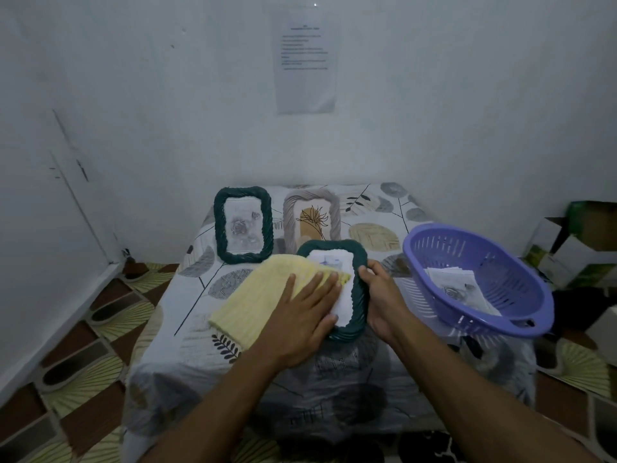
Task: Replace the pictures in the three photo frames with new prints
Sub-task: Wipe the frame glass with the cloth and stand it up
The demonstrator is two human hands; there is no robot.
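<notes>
**Wiping near green frame, three frames on worktop**

- Far green frame (242,192): 10 o'clock on the worktop (377,205), lying flat, holds a grey rose print. Nothing touching it.
- Yellow cloth (253,295): 8 o'clock. Its left part lies on the patterned tablecloth, its right corner lies over the glass of the near green frame.
- Left hand (300,312): flat on the yellow cloth, fingers straight and spread, pointing to 1 o'clock. It presses the cloth down; fingertips reach the frame's glass, thumb tip lies near the frame's lower rim.
- Grey frame (312,195): 12 o'clock, just beside the far green frame, lying flat, holds a tan arch with a line-drawn plant. Its lower edge is hidden behind the near green frame.
- Near green frame (359,259): centre of the worktop, tilted with its top toward 1 o'clock. Pale print inside, details too blurred to read, left half covered by cloth and hand.
- Right hand (384,295): clamped on the right rim of the near green frame, thumb on top of the rim, fingers hidden behind it. The two hands are apart, with the frame between them.
- Purple basket (521,282): 3 o'clock, at the worktop's right edge, just beside the right hand, not touching it. Loose prints (457,289) lie inside, a grey rose on the top one.
- Printed sheet (305,61) on the wall at 12 o'clock, text unreadable.
</notes>
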